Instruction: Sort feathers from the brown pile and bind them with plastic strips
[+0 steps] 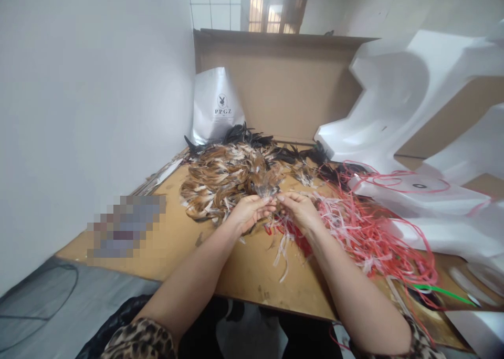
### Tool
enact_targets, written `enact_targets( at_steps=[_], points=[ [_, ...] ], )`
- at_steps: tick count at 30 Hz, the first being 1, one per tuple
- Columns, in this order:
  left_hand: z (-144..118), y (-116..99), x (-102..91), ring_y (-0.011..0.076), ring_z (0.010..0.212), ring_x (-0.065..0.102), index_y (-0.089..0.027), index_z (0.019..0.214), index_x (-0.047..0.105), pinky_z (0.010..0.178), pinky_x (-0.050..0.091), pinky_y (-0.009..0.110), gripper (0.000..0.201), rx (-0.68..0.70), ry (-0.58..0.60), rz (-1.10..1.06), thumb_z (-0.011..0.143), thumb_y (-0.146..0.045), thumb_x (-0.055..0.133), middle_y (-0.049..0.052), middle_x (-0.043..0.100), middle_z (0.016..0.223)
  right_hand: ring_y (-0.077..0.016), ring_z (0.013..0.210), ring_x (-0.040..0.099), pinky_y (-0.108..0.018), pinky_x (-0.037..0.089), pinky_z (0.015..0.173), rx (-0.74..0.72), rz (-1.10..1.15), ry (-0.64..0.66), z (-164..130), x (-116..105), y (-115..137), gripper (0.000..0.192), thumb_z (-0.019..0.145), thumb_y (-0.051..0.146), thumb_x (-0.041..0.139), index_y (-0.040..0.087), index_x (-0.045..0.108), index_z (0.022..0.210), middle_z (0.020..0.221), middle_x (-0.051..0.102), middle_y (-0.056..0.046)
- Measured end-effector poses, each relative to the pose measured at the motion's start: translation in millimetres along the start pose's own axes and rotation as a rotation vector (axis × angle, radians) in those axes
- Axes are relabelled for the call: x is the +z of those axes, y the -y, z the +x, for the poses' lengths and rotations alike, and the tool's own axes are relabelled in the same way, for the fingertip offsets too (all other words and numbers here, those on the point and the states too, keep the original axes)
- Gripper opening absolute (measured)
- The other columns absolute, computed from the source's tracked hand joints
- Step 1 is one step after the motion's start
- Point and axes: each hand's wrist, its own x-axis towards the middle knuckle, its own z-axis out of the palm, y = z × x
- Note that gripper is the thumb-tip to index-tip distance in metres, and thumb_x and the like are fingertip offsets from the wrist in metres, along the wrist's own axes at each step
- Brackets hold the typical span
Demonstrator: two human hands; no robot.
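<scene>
Reaching forward over the near edge of a wooden board (244, 275), two bare forearms end in hands that meet fingertip to fingertip. The left hand (249, 212) is curled, fingers closed together on a small tuft of feathers (266, 190); the right hand (300, 208) pinches the same tuft from the other side, thumb and fingers pressed together. Beneath and right of the right hand lies a tangle of red and white strips (366, 233). Just beyond the hands spreads a heap of brown and black feathers (224, 175). Farther back a white bag (216, 104) leans against a cardboard panel (287, 81), with white foam pieces (397, 102) at right
</scene>
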Motion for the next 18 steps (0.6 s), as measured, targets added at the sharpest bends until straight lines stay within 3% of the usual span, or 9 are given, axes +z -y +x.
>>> enact_targets(
  at_steps=[10, 18],
  points=[
    [-3.0, -0.9, 1.7, 0.0091, 0.059, 0.059, -0.005, 0.079, 0.060, 0.050, 0.042, 0.015, 0.020, -0.092, 0.047, 0.078, 0.068, -0.022, 0.062, 0.012, 0.064, 0.076, -0.0074, 0.050, 0.045, -0.022, 0.034, 0.053, -0.125, -0.265, -0.010, -4.1, -0.1, 5.6, 0.019, 0.063, 0.033, 0.064, 0.015, 0.061, 0.066, 0.057, 0.055, 0.002],
    [-3.6, 1.5, 3.7, 0.0087, 0.053, 0.056, -0.005, 0.069, 0.060, 0.049, 0.042, 0.017, 0.025, -0.046, 0.053, 0.189, 0.064, -0.029, 0.064, 0.008, 0.062, 0.064, -0.0080, 0.052, 0.045, -0.023, 0.035, 0.054, -0.142, -0.327, 0.003, -3.6, 2.8, 1.2, 0.020, 0.063, 0.034, 0.064, 0.014, 0.058, 0.063, 0.058, 0.055, 0.002]
  ],
)
